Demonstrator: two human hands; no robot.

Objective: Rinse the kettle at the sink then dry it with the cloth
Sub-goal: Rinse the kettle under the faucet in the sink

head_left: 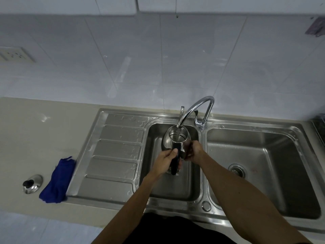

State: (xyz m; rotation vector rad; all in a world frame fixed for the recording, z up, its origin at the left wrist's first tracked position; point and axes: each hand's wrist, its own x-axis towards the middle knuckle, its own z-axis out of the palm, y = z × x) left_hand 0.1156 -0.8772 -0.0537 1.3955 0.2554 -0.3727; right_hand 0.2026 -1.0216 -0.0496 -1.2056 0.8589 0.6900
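A steel kettle (171, 138) with a black handle is held over the left basin of the sink (153, 173), its open mouth under the curved tap (195, 108). Water runs from the spout into it. My left hand (165, 161) grips the black handle. My right hand (195, 151) holds the kettle's right side. A blue cloth (58, 180) lies bunched on the counter, left of the draining board. The kettle's steel lid (32, 184) with a black knob rests on the counter beside the cloth.
The sink has a ribbed draining board (114, 155) at left, wet with drops, and a second basin (260, 169) with a drain strainer at right. A beige counter (35, 134) runs along a white tiled wall with a socket (15, 54).
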